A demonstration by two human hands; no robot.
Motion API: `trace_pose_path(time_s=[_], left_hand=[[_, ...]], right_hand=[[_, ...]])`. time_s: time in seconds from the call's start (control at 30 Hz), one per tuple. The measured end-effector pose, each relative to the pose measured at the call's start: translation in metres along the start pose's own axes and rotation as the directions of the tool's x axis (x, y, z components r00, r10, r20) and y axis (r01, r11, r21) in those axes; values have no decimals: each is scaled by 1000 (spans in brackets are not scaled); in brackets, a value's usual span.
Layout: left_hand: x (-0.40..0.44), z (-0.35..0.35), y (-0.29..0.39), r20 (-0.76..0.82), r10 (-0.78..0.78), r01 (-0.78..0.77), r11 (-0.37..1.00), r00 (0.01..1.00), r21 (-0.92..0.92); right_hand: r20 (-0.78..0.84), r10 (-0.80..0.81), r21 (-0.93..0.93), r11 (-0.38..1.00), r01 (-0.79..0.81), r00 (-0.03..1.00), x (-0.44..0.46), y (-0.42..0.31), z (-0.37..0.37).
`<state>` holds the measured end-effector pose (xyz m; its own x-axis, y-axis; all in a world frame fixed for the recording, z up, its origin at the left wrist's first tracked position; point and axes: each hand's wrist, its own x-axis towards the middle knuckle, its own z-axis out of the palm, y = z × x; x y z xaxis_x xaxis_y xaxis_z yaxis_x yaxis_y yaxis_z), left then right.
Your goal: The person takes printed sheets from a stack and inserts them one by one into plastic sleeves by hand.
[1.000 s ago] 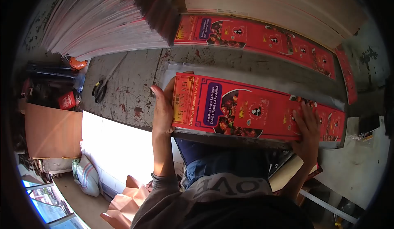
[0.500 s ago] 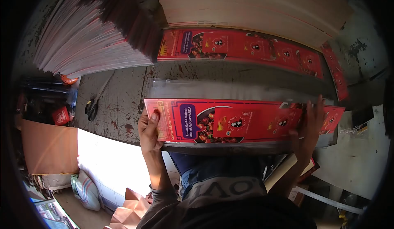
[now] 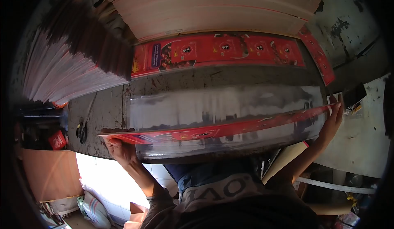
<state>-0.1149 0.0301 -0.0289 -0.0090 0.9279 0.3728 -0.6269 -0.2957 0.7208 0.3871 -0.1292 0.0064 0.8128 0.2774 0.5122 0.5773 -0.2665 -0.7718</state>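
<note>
A long red printed card strip (image 3: pixel 213 131) spans the space in front of me, tipped so that I see it almost edge-on. My left hand (image 3: pixel 122 150) is closed around its left end, thumb on the printed face. At the far right end, my right hand (image 3: pixel 334 116) grips the strip with its fingers. Beneath the strip lies a shiny pile of clear plastic sheets or sleeves (image 3: pixel 230 101) on the dark worn table (image 3: pixel 104 110). The strip's print is hard to read at this angle.
Black-handled scissors (image 3: pixel 83 132) lie on the table's left side. A tall fanned stack of sheets (image 3: pixel 67 67) stands at the back left. More red printed strips (image 3: pixel 205 52) lie along the back, before a large brown cardboard stack (image 3: pixel 213 7). Another red strip (image 3: pixel 317 54) sits far right.
The strip has tilted from face-up to nearly edge-on. My left hand has moved left and down; my right hand has shifted out to the strip's right end. The view has turned slightly.
</note>
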Motion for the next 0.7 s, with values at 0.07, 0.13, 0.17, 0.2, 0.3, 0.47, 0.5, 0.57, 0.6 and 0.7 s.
trace_pose_path(time_s=[0.07, 0.13, 0.17, 0.2, 0.3, 0.47, 0.5, 0.57, 0.6, 0.7], left_hand=[[12, 4, -4, 97, 15, -16, 1000, 995, 6], [17, 14, -6, 9, 175, -153, 835, 985, 528], [17, 12, -3, 65, 120, -135, 819, 991, 557], [15, 12, -3, 63, 115, -131, 818, 991, 561], [9, 12, -5, -18, 57, -37, 828, 998, 559], [6, 14, -7, -112, 16, 45, 852, 994, 522], [6, 14, -7, -110, 12, 47, 853, 994, 520], [6, 12, -5, -98, -18, 69, 838, 995, 541], [6, 11, -6, -94, -21, 69, 840, 995, 539], [6, 9, -7, -97, -8, 59, 841, 995, 537]], right_hand=[[116, 215, 586, 773, -242, 970, 10, 15, -1], [110, 130, 604, 779, -171, 985, 13, 34, 3], [158, 60, 678, 719, -153, 986, 14, 44, 4], [198, -14, 746, 651, -141, 980, 13, 44, 5], [165, 0, 744, 657, -124, 986, 11, 42, 7], [127, 41, 720, 683, -120, 991, 8, 34, 11], [121, 59, 713, 689, -128, 991, 7, 34, 11], [109, 42, 724, 681, -108, 993, 6, 36, 14], [101, 23, 737, 670, -91, 995, 6, 38, 14], [117, 30, 748, 655, -108, 993, 8, 44, 13]])
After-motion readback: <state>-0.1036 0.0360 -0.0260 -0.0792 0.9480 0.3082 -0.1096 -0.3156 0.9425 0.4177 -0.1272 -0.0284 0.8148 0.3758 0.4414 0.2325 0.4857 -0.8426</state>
